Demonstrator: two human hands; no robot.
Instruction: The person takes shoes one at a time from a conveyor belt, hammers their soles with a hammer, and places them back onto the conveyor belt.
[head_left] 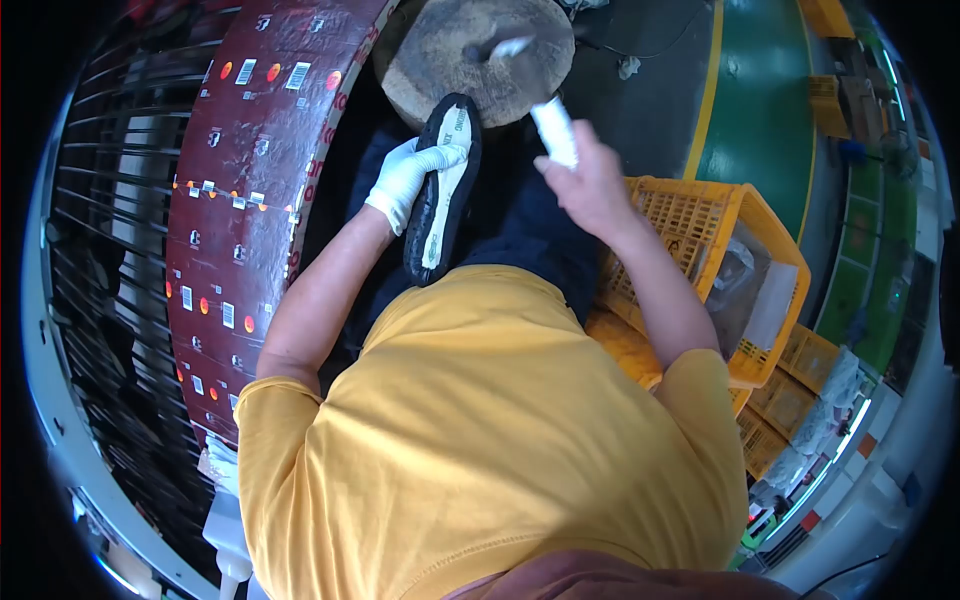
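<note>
My left hand (405,180), in a white glove, is closed around the middle of a black shoe (433,240). The shoe's underside faces up, showing a white inner panel with dark lettering and a black rim. Its far end reaches the near edge of a round wooden block (430,60); whether they touch I cannot tell. My bare right hand (590,180) grips the white-wrapped handle of a hammer (555,132). The hammer's head is raised over the block and blurred by motion.
A dark red patterned panel (240,190) stands close on my left, with dark metal racks (110,200) beyond it. To my right is a yellow plastic crate (690,195) holding clear plastic bags. A yellow line (707,100) borders the green floor (762,110).
</note>
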